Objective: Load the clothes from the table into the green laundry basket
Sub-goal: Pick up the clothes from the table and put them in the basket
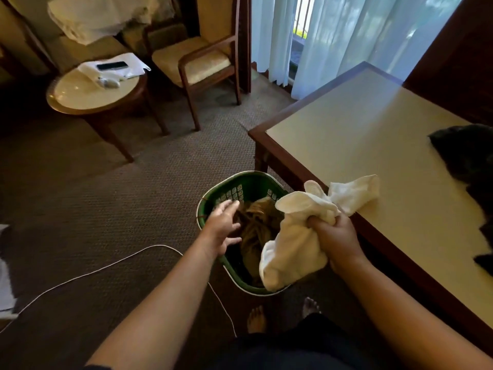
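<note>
Right hand (337,232) clutching white cloth (296,244); left hand (222,228) spread over green basket (213,200).

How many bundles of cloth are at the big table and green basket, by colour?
White cloth: 1, gripped by the right hand
Brown cloth: 1, inside the green basket
Black cloth: 1, heaped on the table
Total: 3

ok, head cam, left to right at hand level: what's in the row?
White cord, left hand, brown garment in the green basket, right hand gripping the white cloth, dark clothes on the table.
</note>
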The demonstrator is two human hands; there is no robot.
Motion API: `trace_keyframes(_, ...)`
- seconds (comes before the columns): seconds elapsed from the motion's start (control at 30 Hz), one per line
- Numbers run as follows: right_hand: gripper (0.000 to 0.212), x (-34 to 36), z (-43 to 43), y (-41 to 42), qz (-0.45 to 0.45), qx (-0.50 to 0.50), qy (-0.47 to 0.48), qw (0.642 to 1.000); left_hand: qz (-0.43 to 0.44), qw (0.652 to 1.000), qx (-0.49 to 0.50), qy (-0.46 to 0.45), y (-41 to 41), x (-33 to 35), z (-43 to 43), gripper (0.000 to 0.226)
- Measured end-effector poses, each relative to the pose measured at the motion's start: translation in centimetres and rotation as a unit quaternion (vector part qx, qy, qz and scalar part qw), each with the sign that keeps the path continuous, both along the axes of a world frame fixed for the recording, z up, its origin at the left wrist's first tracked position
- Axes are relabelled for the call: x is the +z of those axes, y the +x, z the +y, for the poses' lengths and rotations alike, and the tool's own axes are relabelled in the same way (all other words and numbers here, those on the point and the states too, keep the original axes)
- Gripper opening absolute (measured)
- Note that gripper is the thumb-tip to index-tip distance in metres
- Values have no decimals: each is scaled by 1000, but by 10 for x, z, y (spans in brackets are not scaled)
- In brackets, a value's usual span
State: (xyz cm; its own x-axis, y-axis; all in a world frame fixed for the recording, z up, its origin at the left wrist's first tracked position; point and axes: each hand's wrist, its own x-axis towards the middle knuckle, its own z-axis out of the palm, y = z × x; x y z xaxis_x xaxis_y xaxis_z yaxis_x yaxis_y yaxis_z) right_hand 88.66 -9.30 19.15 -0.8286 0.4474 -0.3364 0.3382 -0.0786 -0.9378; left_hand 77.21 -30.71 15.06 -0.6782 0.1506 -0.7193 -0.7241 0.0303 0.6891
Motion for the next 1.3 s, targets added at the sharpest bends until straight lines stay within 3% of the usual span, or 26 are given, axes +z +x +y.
trace_keyframes(0.1, 37, -7, -7, -4, -19, 25, -8, 999, -10, 998, -52, 31, 16, 6, 7, 51)
trace_keyframes(0.23, 39, -9, -21, -16, -3, 83, -25, 996, 37, 993, -30, 109, 27, 10, 20, 28)
trace_keyframes(0.4, 39, -14, -35, -34, 23, 139, -38, 989, 109, 981, -29, 161, 26, 11, 37, 34)
trace_keyframes(0.5, 61, -43, -27, -44, -66, 197, 77, 975, 157, 985, -52, 56, 16, 1, 40, 33)
trace_keyframes(0.6, 76, -86, -5, -42, -216, 243, 245, 913, 155, 979, -103, -79, 12, -21, 37, 50)
trace_keyframes(0.8, 63, -179, 40, -8, -340, 157, 180, 909, 106, 960, -197, -167, 29, -72, 50, 51)
trace_keyframes(0.93, 102, -229, 46, 4, -373, 157, 148, 902, 74, 948, -232, -205, 41, -101, 60, 51)
trace_keyframes(1.0, 108, -248, 51, 7, -350, 143, 138, 915, 55, 944, -249, -209, 47, -112, 60, 53)
trace_keyframes(1.07, 110, -262, 58, 9, -319, 153, 188, 916, 39, 942, -256, -213, 53, -119, 56, 55)
trace_keyframes(1.17, 101, -276, 66, 2, -301, 178, 266, 898, 32, 941, -252, -222, 60, -123, 48, 51)
trace_keyframes(1.3, 40, -286, 66, -10, -313, 163, 345, 869, 34, 947, -234, -219, 67, -126, 41, 49)
